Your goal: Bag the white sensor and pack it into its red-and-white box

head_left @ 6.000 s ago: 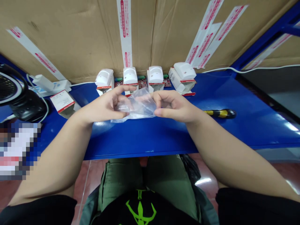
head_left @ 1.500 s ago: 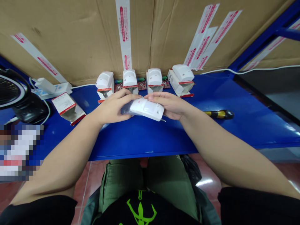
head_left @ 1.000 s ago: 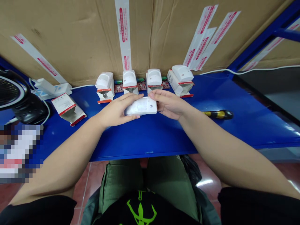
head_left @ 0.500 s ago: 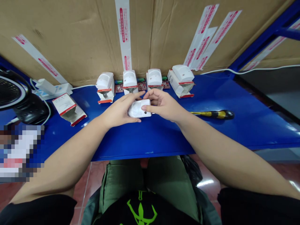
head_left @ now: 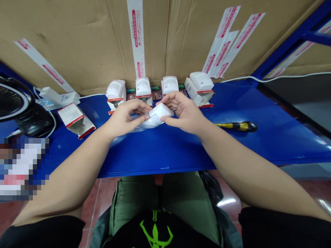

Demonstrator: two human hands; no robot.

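Note:
A white motion detector (head_left: 163, 111) is held above the front half of the blue table, partly in a clear plastic bag (head_left: 141, 128). My right hand (head_left: 188, 115) grips the detector's right end between thumb and fingers. On the left side, my left hand (head_left: 122, 119) is closed on the bag, its thumb near the detector. A thin metal tip (head_left: 174, 109) shows by my right fingers; what it belongs to is hidden. To the right of my right hand, a yellow and black screwdriver (head_left: 240, 126) lies on the table.
Behind my hands, several white detectors (head_left: 200, 81) rest on small open boxes (head_left: 200, 98). Red circuit boards (head_left: 156, 94) sit between them. Leftward are an open box (head_left: 77, 119), a power strip (head_left: 60, 100) and a black fan (head_left: 15, 100). Taped cardboard (head_left: 90, 44) stands behind.
The detector has tilted, its right end now up and partly out of the bag. My left hand has shifted left with the plastic, which now trails below its fingers.

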